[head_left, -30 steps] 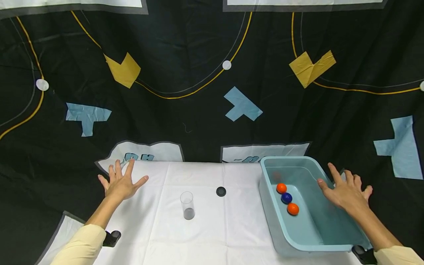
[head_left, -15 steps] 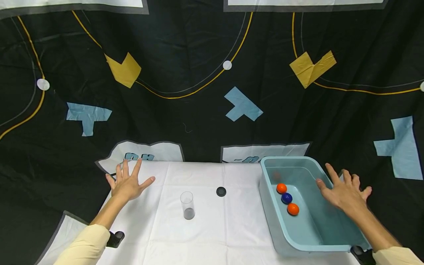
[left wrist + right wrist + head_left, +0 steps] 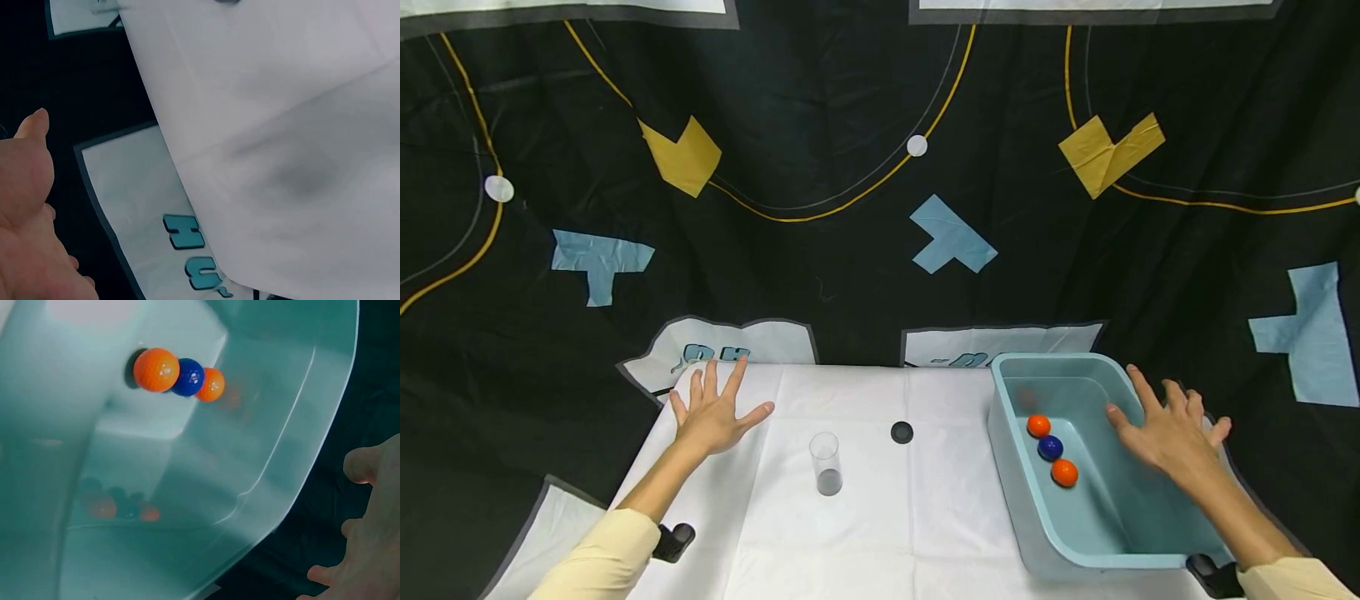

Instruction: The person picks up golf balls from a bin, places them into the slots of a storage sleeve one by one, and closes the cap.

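Observation:
My left hand (image 3: 709, 423) hovers over the far left of the white table, fingers spread, holding nothing. To its right a clear cylindrical cup (image 3: 825, 463) stands on the cloth. A small black disc (image 3: 902, 432) lies farther right. My right hand (image 3: 1172, 433), its fingers also spread, is above the right side of a teal bin (image 3: 1011, 500) and holds nothing. Inside the bin sit two orange balls, the far orange ball (image 3: 1038, 426) and the near orange ball (image 3: 1064, 473), with a blue ball (image 3: 189, 377) between them; the right wrist view shows their dimpled surfaces.
The white tablecloth (image 3: 835, 550) covers the table up to its far edge. Behind hangs a black cloth (image 3: 820, 283) with yellow and blue shapes. The bin's raised rim (image 3: 1052, 533) stands along the right side of the table.
My left hand has moved to the right, inward over the table. The right hand has shifted slightly left over the bin. The cup, disc and balls stay in place.

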